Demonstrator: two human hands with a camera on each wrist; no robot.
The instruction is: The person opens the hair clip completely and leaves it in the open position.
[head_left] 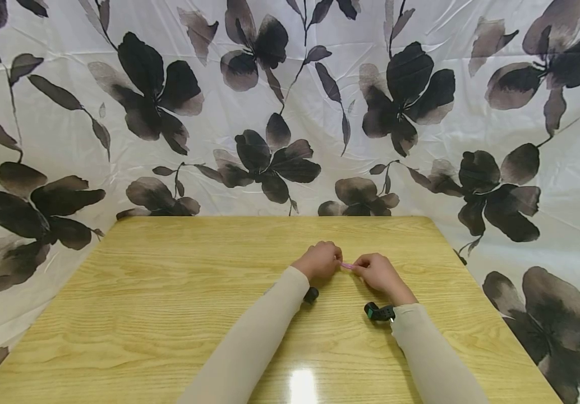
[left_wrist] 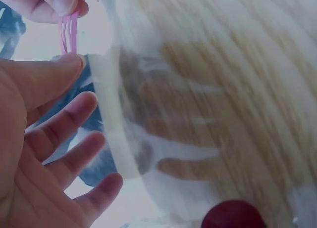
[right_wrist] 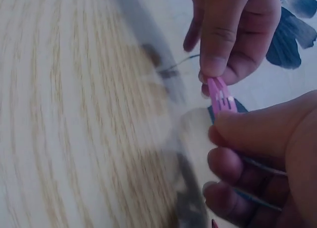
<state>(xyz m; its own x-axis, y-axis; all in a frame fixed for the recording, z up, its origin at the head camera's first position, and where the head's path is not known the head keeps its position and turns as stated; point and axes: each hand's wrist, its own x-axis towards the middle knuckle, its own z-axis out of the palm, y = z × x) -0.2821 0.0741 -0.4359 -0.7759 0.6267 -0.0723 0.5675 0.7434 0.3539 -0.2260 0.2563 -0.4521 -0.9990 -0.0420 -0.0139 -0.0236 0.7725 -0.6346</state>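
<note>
In the head view, a small pink clip [head_left: 347,265] spans the gap between my two grips, over the wooden table [head_left: 169,292]: my left hand [head_left: 322,260] pinches one end, my right hand [head_left: 378,274] pinches the other, and only a short middle stretch lies bare between them. I expect next to no weight in it, so a light hold should carry it. In the left wrist view, my left thumb [left_wrist: 62,70] lies over the end nearest that palm, with the finger behind it mostly hidden, while three other fingers spread free beside the pinch. Beyond the thumb the clip shows as thin pink bars [left_wrist: 74,34] with gaps between, so I judge it stiff but springy, and liable to twist out of shape if I force it. In the right wrist view, my right thumb [right_wrist: 247,131] bears on the near end and the fingers below it curl loosely; the left pinch sits just above, on the far end. The surface looks smooth and may slide, so I would take it flat by its two ends, fingertips clear of the slots [right_wrist: 224,101], rather than squeeze its narrow edges
</note>
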